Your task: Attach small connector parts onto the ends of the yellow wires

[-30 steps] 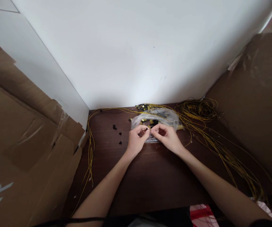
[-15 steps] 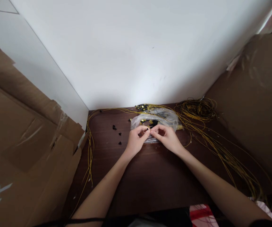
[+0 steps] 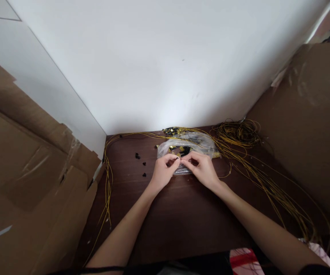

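My left hand (image 3: pixel 165 168) is pinched around a small black piece (image 3: pixel 178 157), of which only a dark bit shows between thumb and index finger. Fingertip to fingertip with it, my right hand (image 3: pixel 201 168) is also pinched; what it grips, if anything, is too small to make out. Both hands are held over the near side of a clear plastic bag (image 3: pixel 207 142). Black and yellow parts (image 3: pixel 185 150) show inside the bag, partly hidden by my fingers. Several loose black pieces (image 3: pixel 137 156) lie on the dark wooden table (image 3: pixel 182 214) left of my hands.
Yellow wires (image 3: pixel 268 187) run along the right side, with a coiled bundle (image 3: pixel 238 132) at the back right. More wires (image 3: pixel 107 187) hang along the left edge. Cardboard (image 3: pixel 39 183) stands at left, another cardboard sheet (image 3: pixel 305 126) at right, and a white wall (image 3: pixel 159 68) behind.
The whole view has shifted slightly. My hands stay pinched together over the bag, with only a slight change in the fingers.
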A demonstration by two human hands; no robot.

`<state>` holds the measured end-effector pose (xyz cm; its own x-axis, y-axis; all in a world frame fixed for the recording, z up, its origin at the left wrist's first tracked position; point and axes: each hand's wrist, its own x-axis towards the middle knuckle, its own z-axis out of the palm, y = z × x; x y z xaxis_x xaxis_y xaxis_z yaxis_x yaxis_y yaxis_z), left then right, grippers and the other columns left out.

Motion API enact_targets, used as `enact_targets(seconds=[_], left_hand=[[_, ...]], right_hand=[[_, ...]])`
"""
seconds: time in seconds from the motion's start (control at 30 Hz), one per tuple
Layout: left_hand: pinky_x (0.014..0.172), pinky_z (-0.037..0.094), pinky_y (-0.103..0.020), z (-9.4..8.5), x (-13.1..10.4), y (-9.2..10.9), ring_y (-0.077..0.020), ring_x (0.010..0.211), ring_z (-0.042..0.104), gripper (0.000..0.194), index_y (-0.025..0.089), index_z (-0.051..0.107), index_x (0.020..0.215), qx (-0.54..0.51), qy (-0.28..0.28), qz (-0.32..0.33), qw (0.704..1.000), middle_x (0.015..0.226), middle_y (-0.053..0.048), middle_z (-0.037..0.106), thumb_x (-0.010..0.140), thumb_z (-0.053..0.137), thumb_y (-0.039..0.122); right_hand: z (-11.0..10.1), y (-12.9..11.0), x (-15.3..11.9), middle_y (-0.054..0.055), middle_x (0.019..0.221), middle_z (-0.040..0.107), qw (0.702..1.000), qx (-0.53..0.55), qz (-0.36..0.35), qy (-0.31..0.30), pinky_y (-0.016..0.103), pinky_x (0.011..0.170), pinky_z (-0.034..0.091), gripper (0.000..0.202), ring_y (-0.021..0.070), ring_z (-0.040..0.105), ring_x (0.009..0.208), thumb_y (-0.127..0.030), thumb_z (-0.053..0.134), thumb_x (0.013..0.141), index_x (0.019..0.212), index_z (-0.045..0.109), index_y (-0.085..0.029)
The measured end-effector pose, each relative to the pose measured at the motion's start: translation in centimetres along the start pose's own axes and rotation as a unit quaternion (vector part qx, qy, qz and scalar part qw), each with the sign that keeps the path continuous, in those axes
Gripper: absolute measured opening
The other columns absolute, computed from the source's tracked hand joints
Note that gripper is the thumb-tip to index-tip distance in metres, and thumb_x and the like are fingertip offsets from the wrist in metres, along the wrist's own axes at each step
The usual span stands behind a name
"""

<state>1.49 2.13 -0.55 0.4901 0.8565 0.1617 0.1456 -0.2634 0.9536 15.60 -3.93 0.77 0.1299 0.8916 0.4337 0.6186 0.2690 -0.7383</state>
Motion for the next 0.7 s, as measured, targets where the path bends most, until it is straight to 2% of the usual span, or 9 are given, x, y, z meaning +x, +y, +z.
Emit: enact_targets(seconds=[0.2, 0.4, 0.7], left_hand=[[0.043, 0.033, -0.017, -0.08, 0.08, -0.01, -0.0054, 0.044, 0.042, 0.015, 0.014, 0.063, 0.072, -0.001, 0.002, 0.009, 1.0, 0.056, 0.0, 0.055, 0.076, 0.054, 0.025], [0.056, 0.041, -0.022, -0.09, 0.15, -0.38, -0.0107, 0.058, 0.052, 0.015, 0.013, 0.063, 0.072, 0.004, 0.001, 0.02, 1.0, 0.068, -0.004, 0.062, 0.075, 0.056, 0.026], [0.055, 0.039, -0.023, 0.04, 0.09, -0.38, -0.011, 0.056, 0.05, 0.013, 0.013, 0.062, 0.07, 0.01, 0.019, 0.013, 1.0, 0.065, -0.003, 0.061, 0.074, 0.055, 0.022]], right_hand=[[-0.01, -0.06, -0.06, 0.004, 0.074, 0.064, 1.0, -0.008, -0.018, -0.007, 0.027, 0.062, 0.043, 0.011, 0.0163, 0.057, 0.067, -0.023, 0.056, 0.081, 0.074, 0.063, -0.017], [0.15, 0.14, -0.15, 0.004, 0.074, 0.064, 1.0, 0.0, 0.001, -0.015, 0.03, 0.065, 0.045, 0.015, 0.0177, 0.058, 0.068, -0.029, 0.056, 0.081, 0.075, 0.064, -0.018], [0.27, 0.09, -0.18, 0.004, 0.075, 0.065, 1.0, -0.005, 0.013, -0.016, 0.029, 0.062, 0.043, 0.014, 0.0173, 0.057, 0.068, -0.029, 0.055, 0.081, 0.078, 0.065, -0.019]])
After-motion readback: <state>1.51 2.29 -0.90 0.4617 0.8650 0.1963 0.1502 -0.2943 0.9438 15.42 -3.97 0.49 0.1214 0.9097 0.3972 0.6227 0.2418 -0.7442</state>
